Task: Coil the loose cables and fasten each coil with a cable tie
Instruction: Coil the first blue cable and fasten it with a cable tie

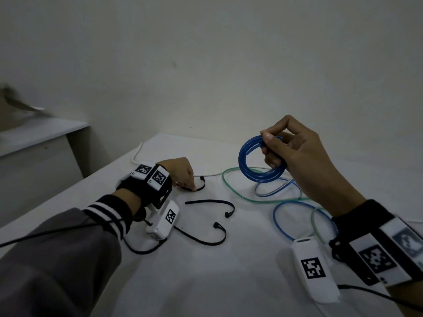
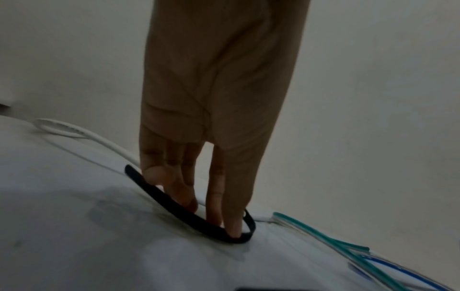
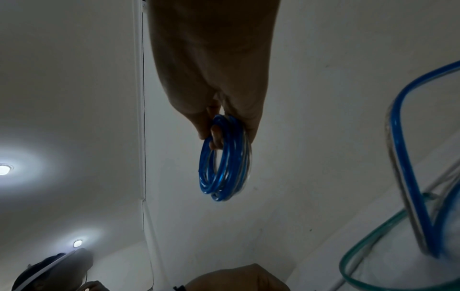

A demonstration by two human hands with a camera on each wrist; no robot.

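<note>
My right hand [image 1: 270, 145] is raised above the white table [image 1: 206, 282] and pinches a coil of blue cable [image 1: 261, 161] between thumb and fingers; the right wrist view shows the blue coil [image 3: 224, 167] hanging from those fingers [image 3: 214, 137]. The blue cable's loose tail [image 1: 281, 216] trails on the table. My left hand [image 1: 183, 177] reaches down to a curved black cable tie [image 1: 199, 186]. In the left wrist view its straight fingertips [image 2: 234, 226] rest on the table inside the bend of that cable tie [image 2: 174, 204], touching it.
Two more black cable ties [image 1: 212, 203] [image 1: 206, 241] lie in the middle of the table. A green cable [image 1: 240, 195] loops under the blue one, and a white cable [image 1: 137, 154] runs along the far edge. A lower shelf [image 1: 34, 133] stands at the left.
</note>
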